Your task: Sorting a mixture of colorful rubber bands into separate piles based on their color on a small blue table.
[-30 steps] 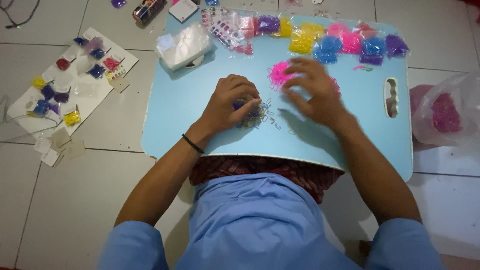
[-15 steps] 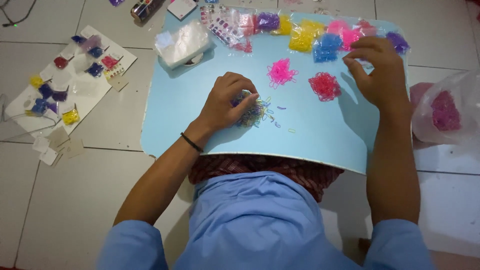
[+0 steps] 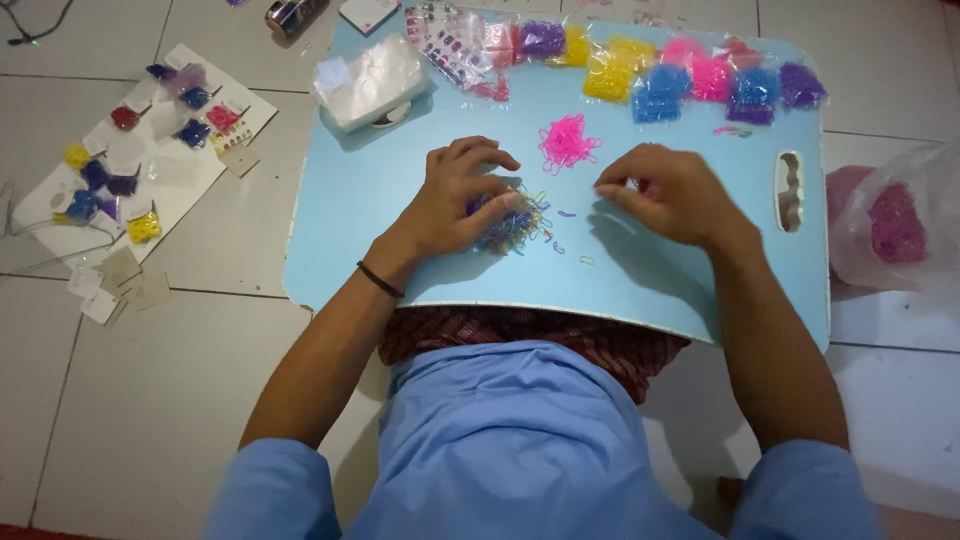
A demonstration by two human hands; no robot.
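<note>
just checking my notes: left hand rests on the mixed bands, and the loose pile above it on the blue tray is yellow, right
Not quite. The left hand does rest on the mixed bands, but the loose pile above it on the blue tray is pink, not yellow, as the head view shows.

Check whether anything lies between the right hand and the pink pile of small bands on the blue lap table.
Nothing visible does. The right hand rests on the blue lap table, fingertips pointing toward the pink pile, with only bare tabletop between them. The left hand covers a separate mixed-colour pile off to the side.
</note>
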